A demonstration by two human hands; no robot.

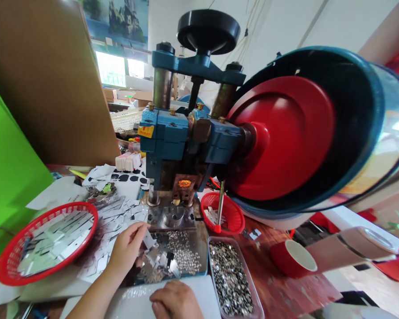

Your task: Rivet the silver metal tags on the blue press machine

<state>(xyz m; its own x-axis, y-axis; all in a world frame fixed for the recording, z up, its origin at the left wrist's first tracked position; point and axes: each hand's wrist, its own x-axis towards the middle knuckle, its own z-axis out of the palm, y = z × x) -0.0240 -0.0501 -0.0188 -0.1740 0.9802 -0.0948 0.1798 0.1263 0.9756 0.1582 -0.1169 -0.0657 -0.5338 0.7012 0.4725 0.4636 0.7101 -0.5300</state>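
Between the thumb and fingers of my left hand (130,244) is a small flat metal plate (149,239), held just in front of the die block (171,218) of a blue press (168,135). My right hand (177,302) rests at the front edge on a white pad (133,297), its fingers curled under; whatever they may hold is hidden. Small metal pieces (186,254) and several loose plates (159,261) lie on the press bed between the hands and the die.
On the left stands a red basket (1,266) of flat plates, with more plates (119,217) strewn beside it. A clear tub (231,274) of small metal parts sits right of the bed. Behind it are a smaller red basket (241,223) and a red flywheel (292,133).
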